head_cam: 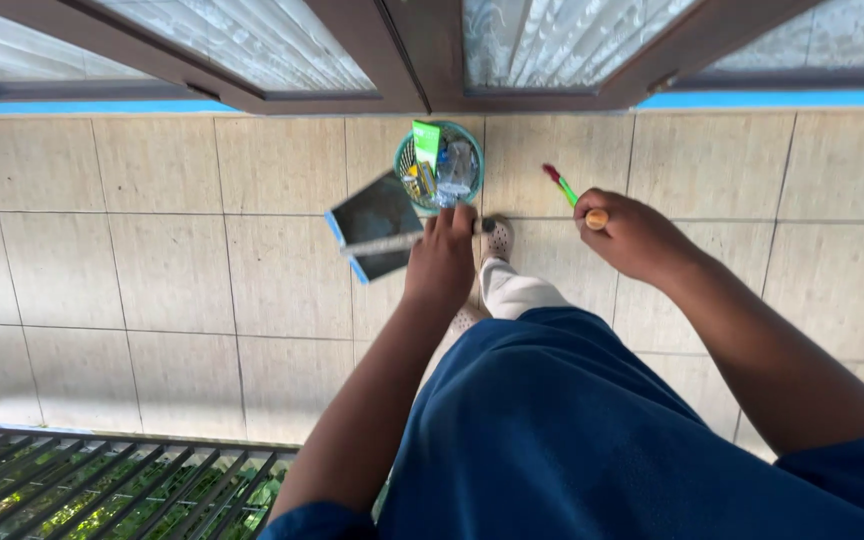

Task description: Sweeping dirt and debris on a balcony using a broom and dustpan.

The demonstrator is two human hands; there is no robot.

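The person stands on a floor of beige tiles (pixel 152 270) and looks down at both hands. The left hand (pixel 444 258) is closed around the long thin handle of a dustpan (pixel 377 225). The pan part is dark grey with a blue edge, and it hangs tilted just left of the hand, above the floor. The fingers wrap the handle from above, so the grip looks firm.

The right hand (pixel 630 235) is closed around a broom handle (pixel 574 197). The stick is green with a red part further away, and its wooden round end shows at the thumb. The stick points away from the person, toward the wall. The brush end is not visible.

Between the two hands, a little further away, a small green basket (pixel 440 165) stands on the tiles close to the brown door frame (pixel 402 60). Inside it are a green carton and some clear plastic pieces. The dustpan is just beside the basket, and its upper corner overlaps the basket rim in the view.

Under the hands one sees a foot in a light perforated shoe (pixel 499 238) and blue clothing (pixel 572 430). At the lower left a dark metal grate (pixel 102 480) lies, with green plants under it.
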